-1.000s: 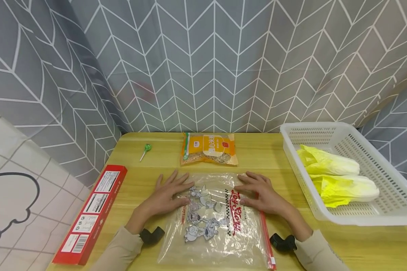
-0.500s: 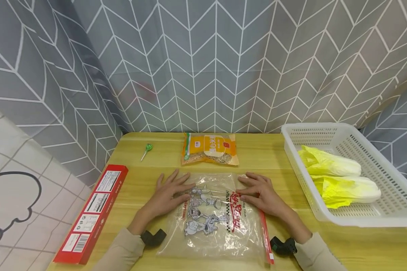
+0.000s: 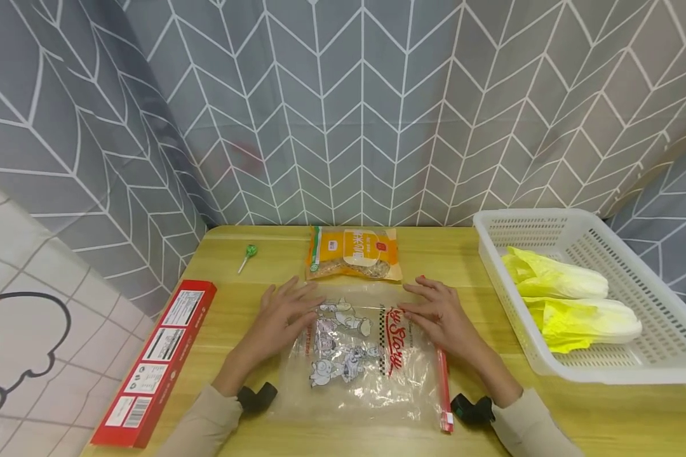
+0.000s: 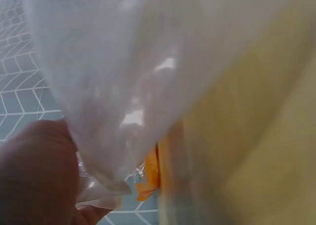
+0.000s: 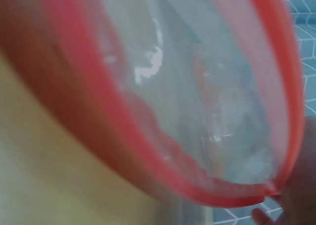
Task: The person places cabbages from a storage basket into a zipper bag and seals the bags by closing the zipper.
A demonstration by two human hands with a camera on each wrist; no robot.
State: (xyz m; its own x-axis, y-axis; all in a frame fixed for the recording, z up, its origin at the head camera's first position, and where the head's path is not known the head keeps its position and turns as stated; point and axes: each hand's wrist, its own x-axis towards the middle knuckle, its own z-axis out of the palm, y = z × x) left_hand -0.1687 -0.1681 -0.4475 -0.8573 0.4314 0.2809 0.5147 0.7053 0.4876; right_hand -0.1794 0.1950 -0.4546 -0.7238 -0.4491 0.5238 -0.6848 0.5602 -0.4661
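Observation:
A clear zip bag point(image 3: 366, 397) with cartoon figures and red lettering lies in front of the person. Its red zip edge point(image 3: 444, 381) is on the right. The left hand point(image 3: 274, 324) pinches the bag's left side; in the left wrist view the thumb point(image 4: 39, 170) is at the raised film, with a fingertip beneath it. At the zip side, the right hand point(image 3: 446, 324) grips the bag near its far corner. Seen from the right wrist, the bag's mouth gapes between two red zip strips point(image 5: 173, 180), and fingers show at the lower right corner.
Beyond the bag lies an orange food packet point(image 3: 354, 254). A green lollipop point(image 3: 250, 252) is at the back left, a long red box point(image 3: 154, 365) at the left edge. On the right stands a white basket point(image 3: 554, 362) with two heads of napa cabbage point(image 3: 583, 317).
Both hands have moved slightly away from the person, toward the orange packet, and the bag has shifted with them. A red zip end now shows by the right fingertips.

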